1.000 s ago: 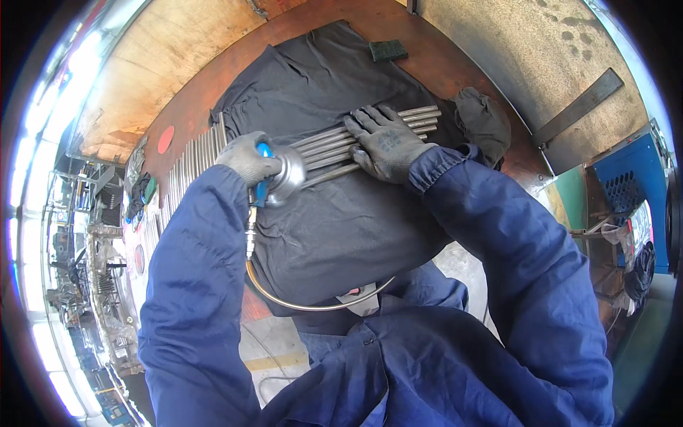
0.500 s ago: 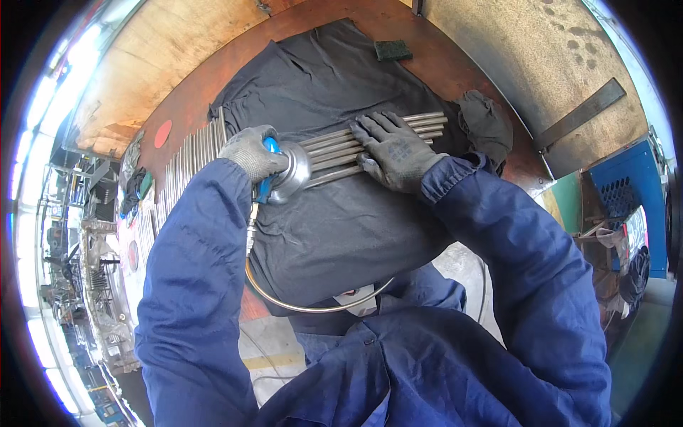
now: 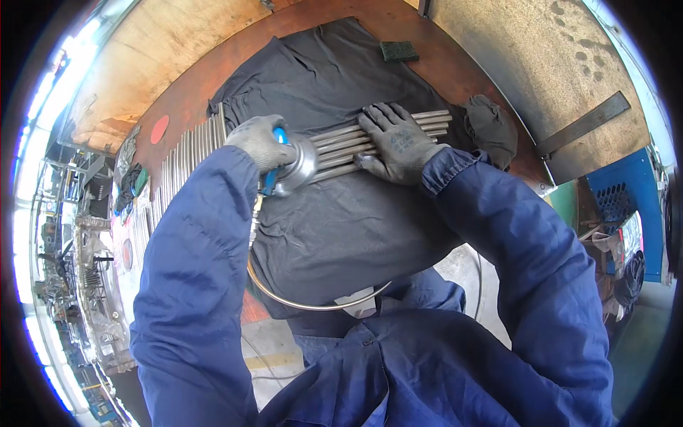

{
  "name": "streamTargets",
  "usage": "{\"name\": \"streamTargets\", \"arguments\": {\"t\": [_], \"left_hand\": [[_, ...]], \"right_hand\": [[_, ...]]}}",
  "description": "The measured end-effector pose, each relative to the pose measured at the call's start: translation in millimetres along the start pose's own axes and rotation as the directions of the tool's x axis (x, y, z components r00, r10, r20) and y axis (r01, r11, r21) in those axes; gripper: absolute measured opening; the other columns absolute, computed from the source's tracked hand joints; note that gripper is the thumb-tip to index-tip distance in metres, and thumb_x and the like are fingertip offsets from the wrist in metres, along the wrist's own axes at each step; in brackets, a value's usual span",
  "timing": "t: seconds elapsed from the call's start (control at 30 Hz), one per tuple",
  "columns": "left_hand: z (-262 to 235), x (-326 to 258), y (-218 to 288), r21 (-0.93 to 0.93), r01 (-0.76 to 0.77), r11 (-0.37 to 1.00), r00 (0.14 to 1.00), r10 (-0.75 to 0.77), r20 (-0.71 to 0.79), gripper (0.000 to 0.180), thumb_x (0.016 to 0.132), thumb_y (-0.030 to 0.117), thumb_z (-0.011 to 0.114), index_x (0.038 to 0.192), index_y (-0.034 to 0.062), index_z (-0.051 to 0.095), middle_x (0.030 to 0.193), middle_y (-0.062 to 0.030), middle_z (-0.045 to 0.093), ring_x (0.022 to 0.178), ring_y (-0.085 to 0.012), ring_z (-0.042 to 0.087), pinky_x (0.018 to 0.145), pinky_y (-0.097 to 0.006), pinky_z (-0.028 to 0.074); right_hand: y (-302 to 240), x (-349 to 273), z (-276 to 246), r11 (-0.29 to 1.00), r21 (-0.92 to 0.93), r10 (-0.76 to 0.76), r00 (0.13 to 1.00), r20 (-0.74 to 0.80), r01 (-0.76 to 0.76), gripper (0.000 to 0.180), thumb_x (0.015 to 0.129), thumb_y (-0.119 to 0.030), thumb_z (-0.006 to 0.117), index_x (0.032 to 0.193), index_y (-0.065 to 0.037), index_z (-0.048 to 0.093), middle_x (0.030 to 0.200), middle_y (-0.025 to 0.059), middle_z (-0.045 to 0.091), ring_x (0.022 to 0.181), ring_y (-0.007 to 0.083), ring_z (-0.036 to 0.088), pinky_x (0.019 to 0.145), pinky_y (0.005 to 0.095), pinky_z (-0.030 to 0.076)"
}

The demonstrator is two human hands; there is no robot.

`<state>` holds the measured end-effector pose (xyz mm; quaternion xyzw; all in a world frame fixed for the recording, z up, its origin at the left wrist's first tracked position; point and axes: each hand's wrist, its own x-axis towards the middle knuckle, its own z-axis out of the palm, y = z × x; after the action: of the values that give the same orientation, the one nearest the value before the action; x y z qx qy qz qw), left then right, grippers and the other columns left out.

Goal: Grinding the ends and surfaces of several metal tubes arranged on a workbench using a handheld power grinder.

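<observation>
Left hand (image 3: 262, 144): closed around the blue-and-silver power tool (image 3: 306, 165).
Power tool: over the rods' left portion; contact beneath hidden.
Metal rods (image 3: 340, 157): side by side on dark cloth (image 3: 341, 235), rightward of left grip; long axis left to right, right ends slightly farther from wearer.
Right hand (image 3: 400, 146): flat across rods, fingers extended, nearer their right ends.

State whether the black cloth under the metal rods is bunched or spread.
Spread, with wrinkles: the black cloth lies broad across the brown tabletop, metal rods on top. Hidden folds beneath: cannot tell.
</observation>
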<state>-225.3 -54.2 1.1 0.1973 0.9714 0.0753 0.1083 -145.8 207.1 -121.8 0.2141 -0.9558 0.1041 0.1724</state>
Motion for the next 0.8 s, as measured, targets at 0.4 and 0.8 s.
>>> {"name": "streamTargets", "arguments": {"t": [0.4,0.8], "left_hand": [[4.3,9.6,47.8,0.056,-0.046,0.997,0.997,0.042,0.071,0.054,0.07,0.031,0.074,0.115,0.0032,0.068,0.108,-0.0218,0.07,0.101,-0.0355,0.068,0.091,-0.039,0.052],[2.9,19.1,64.4,0.039,-0.07,0.997,0.997,0.068,0.047,0.049,0.069,0.029,0.075,0.109,0.003,0.069,0.099,-0.0213,0.071,0.095,-0.0345,0.07,0.086,-0.041,0.052]], "right_hand": [[0.1,-2.7,-6.4,0.999,0.01,-0.038,0.982,0.185,0.037,0.112,0.081,-0.081,0.053,0.149,0.007,0.037,0.153,0.0294,0.037,0.146,0.0438,0.031,0.122,0.0531,0.019],[-4.4,0.4,-15.3,1.0,0.012,0.024,0.968,0.251,-0.028,0.116,0.078,-0.081,0.058,0.151,0.006,0.034,0.157,0.0272,0.033,0.15,0.0397,0.026,0.124,0.0498,0.015]]}}
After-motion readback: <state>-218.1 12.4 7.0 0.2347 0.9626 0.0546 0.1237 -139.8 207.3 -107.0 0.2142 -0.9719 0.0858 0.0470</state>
